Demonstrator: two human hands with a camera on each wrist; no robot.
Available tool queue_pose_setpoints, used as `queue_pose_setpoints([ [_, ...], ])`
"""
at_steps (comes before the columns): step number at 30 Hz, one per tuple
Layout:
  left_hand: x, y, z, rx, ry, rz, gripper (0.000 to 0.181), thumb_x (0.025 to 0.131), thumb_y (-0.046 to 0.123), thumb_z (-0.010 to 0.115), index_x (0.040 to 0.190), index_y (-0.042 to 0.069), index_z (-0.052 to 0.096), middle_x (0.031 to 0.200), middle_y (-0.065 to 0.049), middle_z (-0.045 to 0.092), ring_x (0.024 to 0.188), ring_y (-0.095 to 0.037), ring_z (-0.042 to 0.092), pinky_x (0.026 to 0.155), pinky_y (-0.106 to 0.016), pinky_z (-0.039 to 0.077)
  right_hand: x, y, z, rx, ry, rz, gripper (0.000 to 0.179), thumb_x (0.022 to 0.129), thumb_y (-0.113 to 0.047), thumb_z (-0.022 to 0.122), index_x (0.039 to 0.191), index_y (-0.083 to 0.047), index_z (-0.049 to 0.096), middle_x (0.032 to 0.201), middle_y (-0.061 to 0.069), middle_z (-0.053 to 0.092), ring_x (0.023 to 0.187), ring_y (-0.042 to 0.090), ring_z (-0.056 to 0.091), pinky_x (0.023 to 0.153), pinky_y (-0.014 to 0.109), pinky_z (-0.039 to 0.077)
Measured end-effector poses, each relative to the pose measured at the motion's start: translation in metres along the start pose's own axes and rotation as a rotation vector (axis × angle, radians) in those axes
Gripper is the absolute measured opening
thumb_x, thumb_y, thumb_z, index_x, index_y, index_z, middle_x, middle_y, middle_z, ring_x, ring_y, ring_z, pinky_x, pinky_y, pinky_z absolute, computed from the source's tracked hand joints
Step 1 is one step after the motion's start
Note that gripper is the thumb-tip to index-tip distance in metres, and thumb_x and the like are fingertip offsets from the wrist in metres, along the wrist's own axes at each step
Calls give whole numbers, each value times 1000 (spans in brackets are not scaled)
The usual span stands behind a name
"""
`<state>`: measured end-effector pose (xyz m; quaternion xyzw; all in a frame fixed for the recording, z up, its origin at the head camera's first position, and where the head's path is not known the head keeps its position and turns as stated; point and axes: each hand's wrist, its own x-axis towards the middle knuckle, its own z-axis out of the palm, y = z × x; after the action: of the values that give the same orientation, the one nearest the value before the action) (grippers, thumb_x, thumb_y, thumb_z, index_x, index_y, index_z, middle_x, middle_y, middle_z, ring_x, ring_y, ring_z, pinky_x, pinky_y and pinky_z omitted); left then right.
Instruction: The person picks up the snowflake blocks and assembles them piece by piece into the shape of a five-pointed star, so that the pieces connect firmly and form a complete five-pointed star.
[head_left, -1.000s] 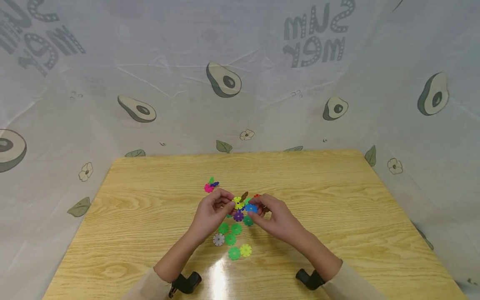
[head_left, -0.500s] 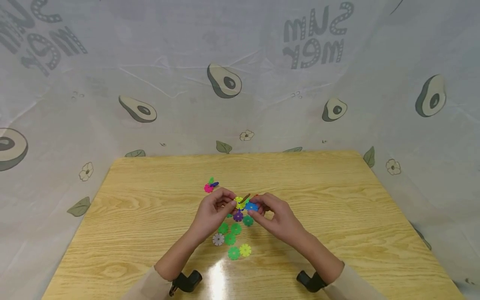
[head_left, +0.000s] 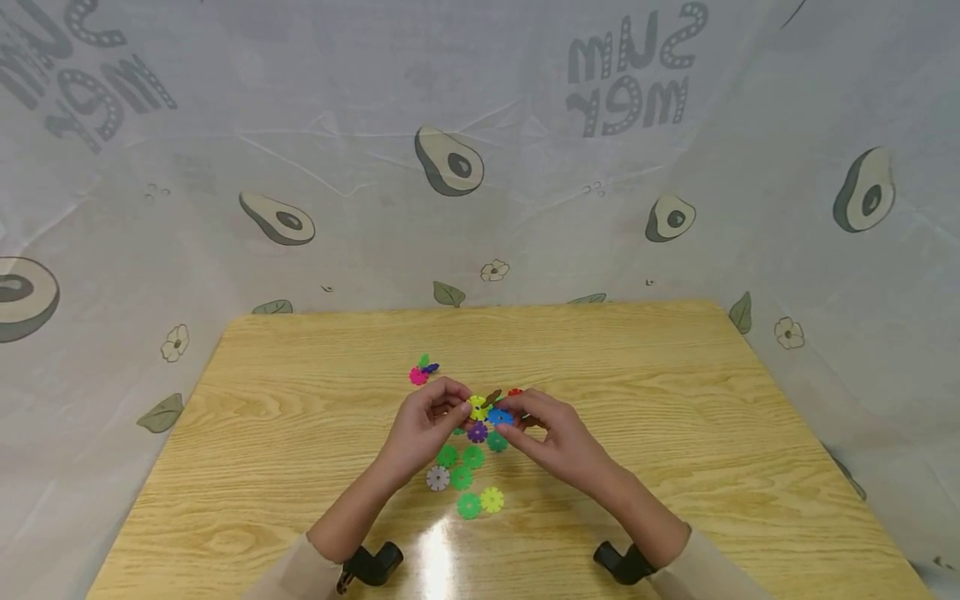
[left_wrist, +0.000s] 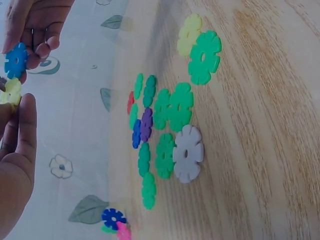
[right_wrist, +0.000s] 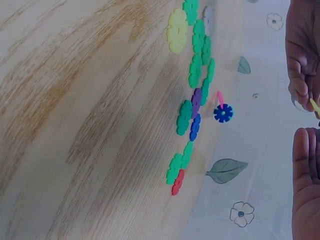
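Above the middle of the table my left hand [head_left: 423,425] pinches a yellow notched plastic disc [head_left: 477,407] between thumb and fingers. My right hand [head_left: 561,429] pinches a blue notched disc [head_left: 500,417] close beside it. A brown disc [head_left: 492,398], seen nearly edge-on, sits at the yellow one. In the left wrist view, the blue disc [left_wrist: 16,60] and the yellow disc [left_wrist: 11,92] meet or nearly touch; I cannot tell whether their slots interlock. The right wrist view cuts off most of the held pieces.
Several loose discs lie below the hands, including purple [head_left: 477,432], white [head_left: 438,478], green [head_left: 468,506] and yellow [head_left: 492,500]. A red disc [head_left: 515,392] lies behind the right hand. Farther back stands a joined cluster with a pink disc [head_left: 418,377]. A printed cloth hangs behind the table.
The brown disc and the blue disc have tilted a little back and forth between the fingers. Both hands stay almost in place, and the loose discs have not moved.
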<state>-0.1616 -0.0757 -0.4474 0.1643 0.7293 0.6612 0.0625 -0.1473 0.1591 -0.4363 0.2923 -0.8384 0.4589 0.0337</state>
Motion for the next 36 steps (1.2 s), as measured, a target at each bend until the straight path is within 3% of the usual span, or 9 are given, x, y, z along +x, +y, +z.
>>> queue_pose_setpoints([
  [5,-1,-1,0,-19,40,-36,14,104,1,60,116,-4,64,101,-24,68,85,-20,74,86,-44,66,-1,3,0,-17,12,-5,22,101,-13,70,122,-6,72,99,1,69,88,6,64,81,29,63],
  [14,-3,-4,-2,-33,50,-60,14,105,0,59,117,-4,63,102,-22,67,89,-28,74,88,-47,65,-5,4,0,-12,28,17,23,100,-13,71,122,-7,72,100,0,70,87,4,63,80,28,63],
  [17,-1,-3,1,-30,48,-60,13,104,0,60,115,-5,64,101,-23,68,87,-26,74,85,-42,66,-4,3,0,3,17,10,24,101,-13,71,123,-7,72,99,0,69,88,3,63,80,26,62],
  [23,0,-1,5,-17,16,-32,13,105,3,60,116,-4,64,104,-30,68,86,-24,73,79,-25,63,-2,-1,-1,-1,6,4,23,101,-13,71,123,-7,71,102,-1,69,90,3,64,81,26,61],
  [29,0,-1,3,-20,-10,-5,14,105,5,60,115,-3,64,101,-26,69,84,-18,72,78,-24,63,0,-2,-3,26,-26,5,22,102,-14,68,123,-9,71,110,3,71,96,6,67,86,27,62],
  [36,-1,-1,-2,-70,-105,19,16,106,4,58,117,-8,62,99,-30,65,81,-8,72,80,-26,64,2,-2,-5,158,-103,-10,17,103,-9,66,119,-5,72,112,12,72,100,8,70,84,27,64],
])
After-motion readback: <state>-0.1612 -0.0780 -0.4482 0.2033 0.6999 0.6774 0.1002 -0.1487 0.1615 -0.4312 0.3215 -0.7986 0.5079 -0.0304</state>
